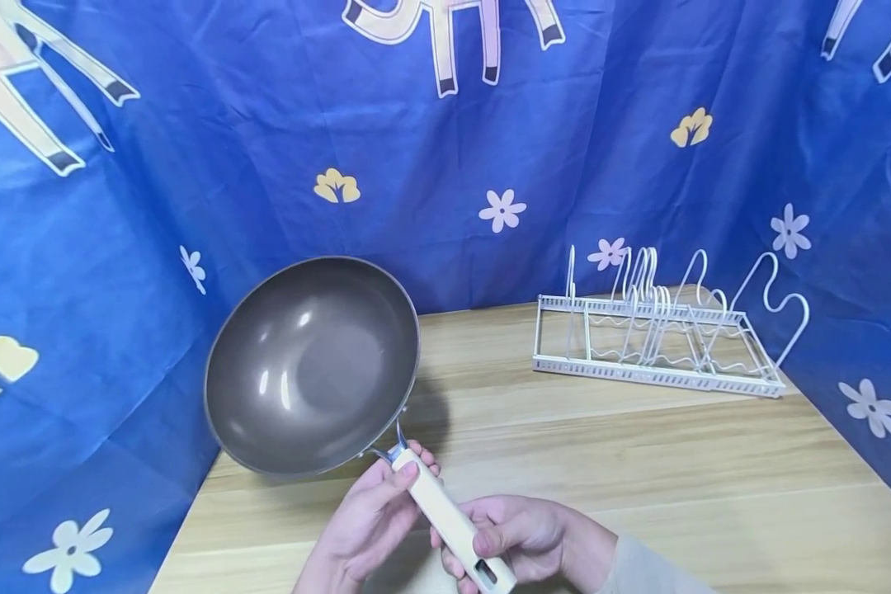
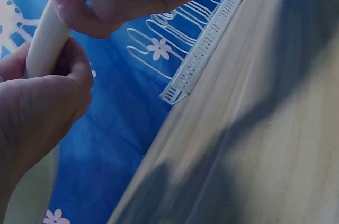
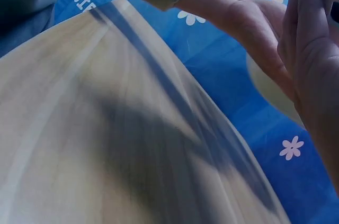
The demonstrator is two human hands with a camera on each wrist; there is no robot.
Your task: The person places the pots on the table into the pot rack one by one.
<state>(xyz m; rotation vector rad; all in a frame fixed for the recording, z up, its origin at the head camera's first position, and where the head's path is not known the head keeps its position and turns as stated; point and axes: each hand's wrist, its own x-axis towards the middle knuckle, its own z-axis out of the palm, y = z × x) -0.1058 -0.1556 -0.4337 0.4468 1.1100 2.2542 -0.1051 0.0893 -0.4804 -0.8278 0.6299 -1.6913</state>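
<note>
One wok [image 1: 312, 367] was in view, dark grey inside, held up off the worktop [image 1: 638, 462] and tilted so its bowl faced the camera, above and to the left of both hands. It had one cream handle [image 1: 449, 520], which ran down and to the right from the bowl, joined to it by a metal bracket.

Two hands were on that handle. The left hand [image 1: 371, 524] gripped the upper end, just below the bracket, with its thumb laid along the top of the handle and its fingers curled round from beneath; the left wrist view showed those fingers [image 2: 74, 68] wrapped against the cream handle [image 2: 47, 36]. The right hand [image 1: 516, 536] gripped the lower end of the handle, just beside the left hand, its fingers curled over the handle near the slot at its tip. A pale sleeve [image 1: 646, 569] covered the right forearm. In the right wrist view the right hand [image 3: 312, 70] showed only from the side, close to the lens, with the left hand [image 3: 259, 28] just beyond it.

Well apart from the hands, up and to the right of them, one white wire rack [image 1: 661, 342] stood on the worktop near its back edge, with several upright wire loops. A blue cloth [image 1: 156, 206] printed with flowers hung behind and at both sides.
</note>
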